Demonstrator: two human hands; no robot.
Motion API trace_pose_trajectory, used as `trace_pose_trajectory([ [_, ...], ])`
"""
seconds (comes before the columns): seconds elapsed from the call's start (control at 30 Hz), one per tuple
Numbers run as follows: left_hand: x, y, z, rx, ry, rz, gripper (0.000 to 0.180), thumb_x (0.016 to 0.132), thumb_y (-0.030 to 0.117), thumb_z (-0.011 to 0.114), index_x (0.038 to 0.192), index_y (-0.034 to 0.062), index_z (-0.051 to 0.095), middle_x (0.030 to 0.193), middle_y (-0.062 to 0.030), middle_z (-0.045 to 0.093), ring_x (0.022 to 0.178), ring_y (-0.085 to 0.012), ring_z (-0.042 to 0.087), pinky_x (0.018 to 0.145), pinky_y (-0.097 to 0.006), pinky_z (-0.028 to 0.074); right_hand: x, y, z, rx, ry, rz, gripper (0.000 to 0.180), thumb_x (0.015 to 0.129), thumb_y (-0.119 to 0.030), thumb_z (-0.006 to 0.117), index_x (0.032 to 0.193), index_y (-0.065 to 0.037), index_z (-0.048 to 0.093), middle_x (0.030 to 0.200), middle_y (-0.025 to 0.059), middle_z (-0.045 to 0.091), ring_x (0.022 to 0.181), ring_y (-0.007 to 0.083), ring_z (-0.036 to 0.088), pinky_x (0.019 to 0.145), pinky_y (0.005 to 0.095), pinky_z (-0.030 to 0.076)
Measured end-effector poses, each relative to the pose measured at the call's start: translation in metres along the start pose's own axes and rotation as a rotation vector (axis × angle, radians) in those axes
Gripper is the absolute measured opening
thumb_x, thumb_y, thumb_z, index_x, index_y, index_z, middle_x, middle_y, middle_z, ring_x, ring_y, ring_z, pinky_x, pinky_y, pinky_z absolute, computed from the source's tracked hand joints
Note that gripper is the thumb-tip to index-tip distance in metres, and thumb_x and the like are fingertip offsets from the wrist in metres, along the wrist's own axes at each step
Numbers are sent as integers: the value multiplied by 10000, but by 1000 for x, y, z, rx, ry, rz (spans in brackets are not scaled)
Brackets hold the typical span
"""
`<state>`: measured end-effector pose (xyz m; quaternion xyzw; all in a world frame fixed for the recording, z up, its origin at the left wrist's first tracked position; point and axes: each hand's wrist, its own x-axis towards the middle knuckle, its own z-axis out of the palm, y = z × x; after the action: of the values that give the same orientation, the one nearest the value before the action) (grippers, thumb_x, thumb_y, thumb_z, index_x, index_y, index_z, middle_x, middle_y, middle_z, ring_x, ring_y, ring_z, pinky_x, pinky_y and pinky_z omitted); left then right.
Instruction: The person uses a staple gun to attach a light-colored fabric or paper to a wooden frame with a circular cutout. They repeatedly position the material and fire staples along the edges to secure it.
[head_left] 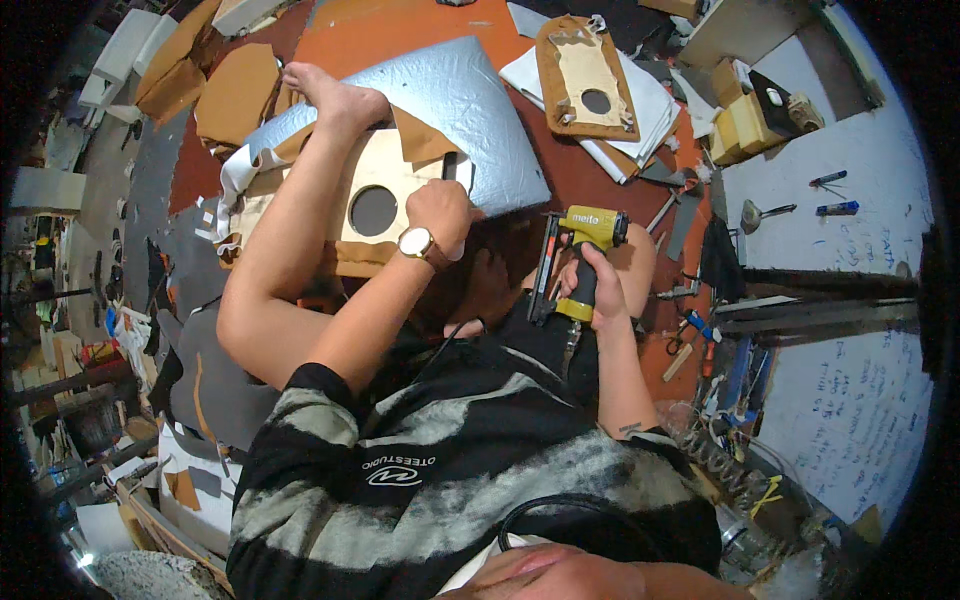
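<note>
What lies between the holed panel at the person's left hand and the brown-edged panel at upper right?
In the head view, beyond the holed panel lie a silver-covered block, then the edge of white sheets.

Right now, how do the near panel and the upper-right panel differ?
The near panel has the left hand on it; the upper-right panel lies untouched on white sheets.
The near panel has a tan flap sticking out; the upper-right panel's tan border lies folded in.
Both are round-holed.

We see a glossy yellow-and-black pneumatic stapler (590, 226), a smooth, pale, wood-like, round-holed panel (375, 163), a crinkled, shiny silver foil-like slab (485, 125) and a matt, rounded, tan suede-like piece (238, 98).
</note>
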<state>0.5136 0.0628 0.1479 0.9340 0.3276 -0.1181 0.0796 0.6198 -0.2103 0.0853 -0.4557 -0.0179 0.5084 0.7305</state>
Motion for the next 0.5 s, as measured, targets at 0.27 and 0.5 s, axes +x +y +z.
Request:
trace_pose_trajectory([
  [0.27, 8, -11, 5, -128, 100, -99, 269, 931, 242, 654, 984, 23, 802, 1012, -242, 785, 950, -413, 779, 826, -509, 623, 7, -4, 11, -31, -58, 15, 412, 1095, -389, 585, 1350, -67, 616, 660, 34, 598, 575, 157, 604, 574, 335, 558],
  [0.5, 68, -33, -5, -217, 231, -187, 417, 1017, 384, 608, 1069, 15, 796, 1086, -243, 780, 1017, -439, 758, 893, -534, 599, -7, -1, 3, -39, -65, -18, 446, 1107, -401, 552, 1415, -81, 596, 659, 32, 586, 602, 163, 597, 595, 337, 536],
])
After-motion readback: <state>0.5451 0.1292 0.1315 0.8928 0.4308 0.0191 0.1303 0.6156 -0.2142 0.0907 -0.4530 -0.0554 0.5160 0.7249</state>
